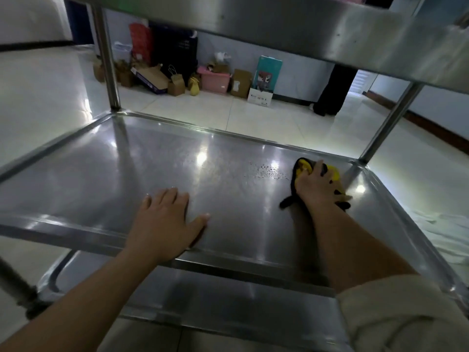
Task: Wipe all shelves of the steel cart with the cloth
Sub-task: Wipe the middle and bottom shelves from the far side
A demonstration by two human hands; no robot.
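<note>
The steel cart's middle shelf [106, 174] fills the view, shiny and rimmed. My right hand [316, 185] presses a yellow and black cloth [303, 166] onto the shelf near its far right corner. Water droplets [269, 172] lie just left of the cloth. My left hand [165, 219] rests flat on the shelf near the front edge, fingers spread, holding nothing. The upper shelf [304, 26] hangs overhead. A lower shelf [215, 295] shows beneath the front rim.
Steel posts stand at the far left [107, 59] and far right [388, 125] corners. Boxes, paper bags and a pink bin [214, 78] line the wall behind. A person in dark clothing [332, 90] stands at the back right. White cloth [441, 229] lies on the floor at right.
</note>
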